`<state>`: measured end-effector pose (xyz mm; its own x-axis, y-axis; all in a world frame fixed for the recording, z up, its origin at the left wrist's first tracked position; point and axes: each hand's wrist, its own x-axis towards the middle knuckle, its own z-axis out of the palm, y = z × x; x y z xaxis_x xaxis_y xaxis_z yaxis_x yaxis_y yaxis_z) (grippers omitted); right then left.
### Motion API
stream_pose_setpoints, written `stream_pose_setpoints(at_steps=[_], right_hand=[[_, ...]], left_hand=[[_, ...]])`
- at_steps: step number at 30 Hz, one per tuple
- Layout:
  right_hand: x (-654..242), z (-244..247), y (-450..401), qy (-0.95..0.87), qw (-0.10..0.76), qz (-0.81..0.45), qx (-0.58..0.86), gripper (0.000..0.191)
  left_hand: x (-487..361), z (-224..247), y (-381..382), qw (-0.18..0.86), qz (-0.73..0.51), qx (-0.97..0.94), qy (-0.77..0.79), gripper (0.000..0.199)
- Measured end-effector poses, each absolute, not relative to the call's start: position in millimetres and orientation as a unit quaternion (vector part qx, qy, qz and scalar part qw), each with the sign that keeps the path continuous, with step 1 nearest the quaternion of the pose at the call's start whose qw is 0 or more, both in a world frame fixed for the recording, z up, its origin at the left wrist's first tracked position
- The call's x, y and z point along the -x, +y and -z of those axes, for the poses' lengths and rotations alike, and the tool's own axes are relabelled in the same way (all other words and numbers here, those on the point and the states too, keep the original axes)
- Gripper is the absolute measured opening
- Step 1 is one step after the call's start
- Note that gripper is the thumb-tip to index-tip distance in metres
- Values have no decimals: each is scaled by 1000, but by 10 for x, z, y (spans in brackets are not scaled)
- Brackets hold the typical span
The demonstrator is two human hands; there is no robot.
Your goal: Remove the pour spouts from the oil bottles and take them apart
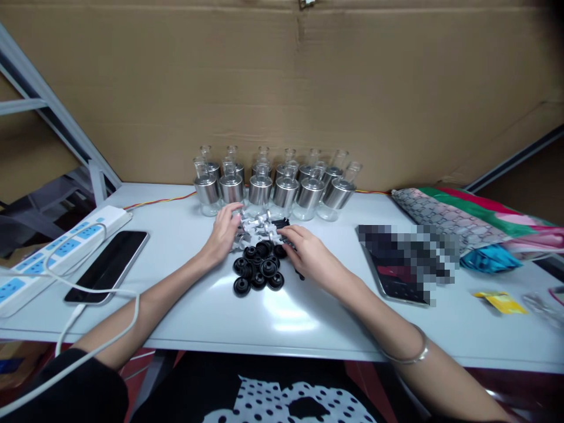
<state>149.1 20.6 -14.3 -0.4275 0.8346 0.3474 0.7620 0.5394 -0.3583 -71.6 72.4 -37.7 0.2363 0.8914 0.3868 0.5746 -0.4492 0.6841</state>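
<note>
Two rows of glass bottles with metal sleeves stand at the back of the white table. In front of them lies a heap of clear and whitish parts, with several round black parts nearer the front edge. My left hand rests at the left side of the clear parts, its fingers curved; whatever lies under its fingertips is partly hidden. At the right side of the heap my right hand touches the parts, fingers bent over black sticks. Whether it grips one is not plain.
On the left are a white power strip, a phone and a white cable crossing my left forearm. A dark tablet, a yellow packet and colourful bags lie on the right. Cardboard stands behind.
</note>
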Motion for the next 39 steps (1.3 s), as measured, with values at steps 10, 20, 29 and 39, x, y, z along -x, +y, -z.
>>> stream_pose_setpoints(at_steps=[10,20,29,39], right_hand=[[-1437,110,173,-851,218,-105,467,37],[-1447,110,174,-864,208,-126,441,36],[-1471,18,147,-859,211,-196,423,43],[-1849,22,456,-779,329,-144,514,51]], left_hand=[[737,368,742,280,-396,-734,475,42],[730,443,764,204,-343,-807,436,41],[778,389,767,159,-293,-827,453,44],[865,315,860,132,-388,-753,515,42]])
